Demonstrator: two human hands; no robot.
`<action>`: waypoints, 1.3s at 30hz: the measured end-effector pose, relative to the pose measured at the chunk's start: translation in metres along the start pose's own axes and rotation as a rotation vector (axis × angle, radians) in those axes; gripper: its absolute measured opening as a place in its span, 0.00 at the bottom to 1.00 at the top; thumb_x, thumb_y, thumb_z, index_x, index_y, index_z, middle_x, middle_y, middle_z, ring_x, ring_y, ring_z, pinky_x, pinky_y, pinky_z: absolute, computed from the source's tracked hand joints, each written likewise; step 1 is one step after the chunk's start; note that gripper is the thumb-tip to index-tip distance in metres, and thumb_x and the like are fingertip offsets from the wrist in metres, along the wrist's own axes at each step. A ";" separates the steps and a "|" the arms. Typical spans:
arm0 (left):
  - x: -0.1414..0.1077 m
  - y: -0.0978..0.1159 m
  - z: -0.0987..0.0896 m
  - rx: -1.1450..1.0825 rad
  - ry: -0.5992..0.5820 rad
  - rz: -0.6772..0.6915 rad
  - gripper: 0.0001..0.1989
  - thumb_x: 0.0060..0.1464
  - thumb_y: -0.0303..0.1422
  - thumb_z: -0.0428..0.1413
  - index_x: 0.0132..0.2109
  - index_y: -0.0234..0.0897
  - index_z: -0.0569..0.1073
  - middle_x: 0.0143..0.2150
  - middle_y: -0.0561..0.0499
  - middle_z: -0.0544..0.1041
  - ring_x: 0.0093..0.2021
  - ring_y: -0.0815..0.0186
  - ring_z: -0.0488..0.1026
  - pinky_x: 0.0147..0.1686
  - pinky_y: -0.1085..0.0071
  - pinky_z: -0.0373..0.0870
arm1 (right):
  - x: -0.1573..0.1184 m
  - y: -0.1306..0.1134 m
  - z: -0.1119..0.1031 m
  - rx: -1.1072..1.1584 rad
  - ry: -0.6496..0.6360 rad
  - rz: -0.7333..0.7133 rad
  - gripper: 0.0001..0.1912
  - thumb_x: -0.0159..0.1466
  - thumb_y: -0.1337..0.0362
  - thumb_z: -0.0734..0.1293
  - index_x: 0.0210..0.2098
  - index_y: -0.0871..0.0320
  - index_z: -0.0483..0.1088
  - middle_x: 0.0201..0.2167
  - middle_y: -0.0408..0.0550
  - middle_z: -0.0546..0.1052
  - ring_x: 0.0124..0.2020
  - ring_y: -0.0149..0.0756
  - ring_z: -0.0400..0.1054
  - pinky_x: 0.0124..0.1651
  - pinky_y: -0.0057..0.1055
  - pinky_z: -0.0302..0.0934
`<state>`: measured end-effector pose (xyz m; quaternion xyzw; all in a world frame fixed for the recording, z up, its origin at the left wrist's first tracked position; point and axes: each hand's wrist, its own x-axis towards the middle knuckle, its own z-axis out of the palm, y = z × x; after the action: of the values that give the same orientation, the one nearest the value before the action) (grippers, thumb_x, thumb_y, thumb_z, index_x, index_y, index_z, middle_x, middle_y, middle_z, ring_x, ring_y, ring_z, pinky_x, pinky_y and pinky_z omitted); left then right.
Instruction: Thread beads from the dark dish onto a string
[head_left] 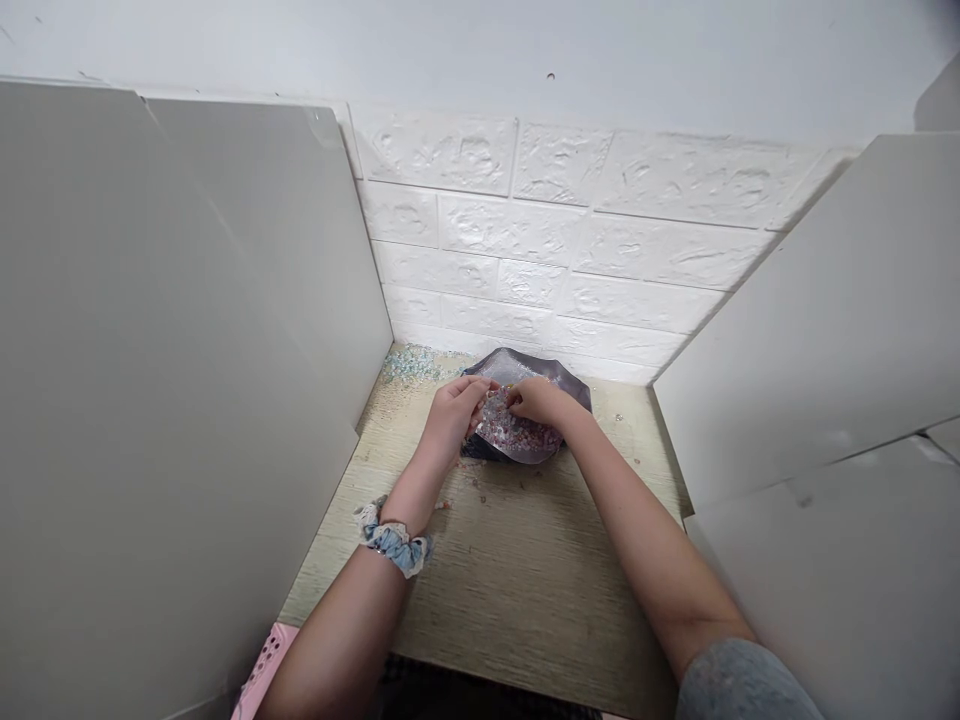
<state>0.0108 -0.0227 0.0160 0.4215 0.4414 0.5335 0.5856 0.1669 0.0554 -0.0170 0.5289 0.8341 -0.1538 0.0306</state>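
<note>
An open dark bag [574, 385] with a silvery inside lies near the back wall, a heap of small pink and multicoloured beads [517, 432] in its mouth. At the bag's left edge is my left hand [457, 402], its thumb and fingers pinched together; whatever is between them is too small to make out. My right hand [540, 400] reaches over the bag from the right, fingertips bent together just above or in the beads. What those fingers hold is hidden. A blue and white scrunchie [394, 540] circles my left wrist.
Pale blue beads [420, 363] are spread in the table's back left corner. Loose beads dot the wooden table [525, 570]. Grey panels stand at left [187, 350] and right [810, 330], with a white brick-pattern wall [487, 230] behind. A pink perforated object [266, 665] shows lower left.
</note>
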 end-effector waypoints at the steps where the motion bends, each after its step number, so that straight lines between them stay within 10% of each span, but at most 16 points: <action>1: 0.000 0.000 0.000 -0.013 -0.004 -0.002 0.10 0.43 0.36 0.54 0.30 0.32 0.72 0.17 0.60 0.55 0.15 0.79 0.48 0.15 0.78 0.41 | 0.000 -0.001 0.000 0.004 0.004 -0.005 0.14 0.55 0.71 0.60 0.35 0.57 0.76 0.33 0.49 0.77 0.31 0.33 0.67 0.33 0.28 0.54; 18: 0.001 -0.002 -0.002 0.002 -0.007 -0.010 0.10 0.43 0.36 0.54 0.30 0.32 0.72 0.17 0.60 0.55 0.15 0.79 0.48 0.14 0.78 0.40 | -0.001 -0.008 0.002 0.080 0.116 -0.035 0.08 0.55 0.72 0.60 0.24 0.60 0.70 0.24 0.46 0.71 0.25 0.30 0.58 0.30 0.28 0.49; 28: 0.002 -0.002 0.000 0.052 0.026 0.007 0.12 0.42 0.38 0.55 0.30 0.32 0.73 0.15 0.61 0.54 0.14 0.79 0.48 0.15 0.78 0.40 | -0.006 -0.031 -0.011 1.444 0.123 -0.272 0.14 0.53 0.55 0.69 0.30 0.60 0.67 0.26 0.44 0.69 0.28 0.27 0.63 0.36 0.28 0.60; 39: 0.001 0.000 0.000 0.041 0.056 0.025 0.13 0.43 0.38 0.55 0.32 0.31 0.74 0.14 0.61 0.54 0.13 0.79 0.47 0.15 0.78 0.42 | -0.015 -0.040 -0.016 1.702 0.055 -0.261 0.16 0.48 0.55 0.74 0.27 0.61 0.69 0.23 0.43 0.69 0.27 0.27 0.63 0.38 0.28 0.64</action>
<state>0.0110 -0.0219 0.0157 0.4235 0.4631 0.5434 0.5575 0.1398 0.0319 0.0105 0.2753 0.4896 -0.7162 -0.4143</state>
